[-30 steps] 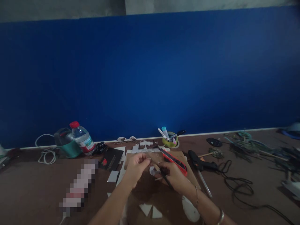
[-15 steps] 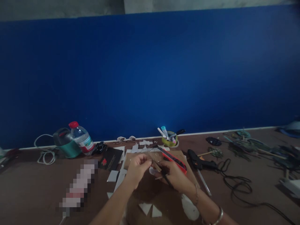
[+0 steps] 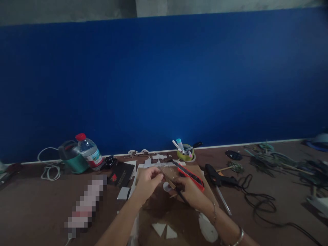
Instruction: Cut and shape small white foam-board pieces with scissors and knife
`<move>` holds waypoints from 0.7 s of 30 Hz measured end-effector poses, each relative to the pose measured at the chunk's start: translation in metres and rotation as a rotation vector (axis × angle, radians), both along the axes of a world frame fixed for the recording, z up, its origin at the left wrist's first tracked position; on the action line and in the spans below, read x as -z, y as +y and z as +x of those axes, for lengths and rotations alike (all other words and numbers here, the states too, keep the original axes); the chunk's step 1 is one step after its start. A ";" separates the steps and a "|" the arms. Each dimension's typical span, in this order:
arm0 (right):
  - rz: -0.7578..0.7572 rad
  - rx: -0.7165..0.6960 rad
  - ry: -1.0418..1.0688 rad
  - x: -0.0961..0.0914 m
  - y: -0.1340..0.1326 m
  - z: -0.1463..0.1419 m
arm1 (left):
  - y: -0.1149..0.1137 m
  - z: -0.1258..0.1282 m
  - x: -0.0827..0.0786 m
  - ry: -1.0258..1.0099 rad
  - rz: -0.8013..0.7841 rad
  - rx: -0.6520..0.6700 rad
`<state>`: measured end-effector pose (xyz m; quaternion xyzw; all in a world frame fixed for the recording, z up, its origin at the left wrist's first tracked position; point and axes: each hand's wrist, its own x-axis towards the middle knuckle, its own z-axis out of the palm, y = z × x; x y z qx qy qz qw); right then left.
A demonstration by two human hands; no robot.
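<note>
My left hand [image 3: 149, 180] is closed, its fingertips pinching one end of a thin brown strip [image 3: 167, 178] above a sheet of brown cardboard [image 3: 164, 208]. My right hand [image 3: 191, 193] is closed too, gripping a dark slim tool [image 3: 180, 194] whose tip meets the strip beside a small white piece [image 3: 167, 187]. The two hands are almost touching. A red-and-black cutter or ruler [image 3: 191, 175] lies just behind my right hand.
White paper scraps [image 3: 164, 230] lie on the cardboard. A black glue gun [image 3: 217, 177] with its cable [image 3: 263, 201] is to the right. A water bottle [image 3: 89, 152] and a green container [image 3: 73, 159] stand at the left, a cup of markers [image 3: 186, 152] at the blue wall.
Both hands stay together over the cardboard; my left hand has shifted very slightly. Nothing else moved.
</note>
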<state>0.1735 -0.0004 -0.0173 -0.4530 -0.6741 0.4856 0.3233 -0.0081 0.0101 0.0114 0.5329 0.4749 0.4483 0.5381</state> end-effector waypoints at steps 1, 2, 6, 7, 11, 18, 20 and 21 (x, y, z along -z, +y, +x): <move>-0.011 -0.019 0.017 -0.001 0.000 0.000 | 0.000 0.000 0.001 0.002 0.002 -0.003; -0.021 -0.040 0.033 -0.002 0.000 0.001 | 0.000 0.001 0.003 -0.007 -0.002 -0.006; -0.022 -0.082 0.046 -0.006 -0.001 0.002 | -0.001 0.004 0.005 -0.055 -0.023 0.001; -0.019 -0.085 0.047 -0.006 -0.002 0.002 | -0.001 0.004 0.004 -0.063 -0.026 0.003; -0.022 -0.048 0.076 -0.007 -0.002 0.000 | -0.001 0.004 -0.002 -0.098 -0.061 -0.004; -0.080 -0.041 0.072 -0.007 -0.003 0.000 | -0.002 0.000 -0.008 -0.085 -0.074 0.000; -0.075 -0.019 0.052 -0.005 -0.003 0.000 | -0.002 0.001 -0.006 -0.117 -0.074 0.002; -0.073 -0.012 0.044 -0.004 -0.003 -0.001 | -0.002 0.001 -0.006 -0.137 -0.076 0.003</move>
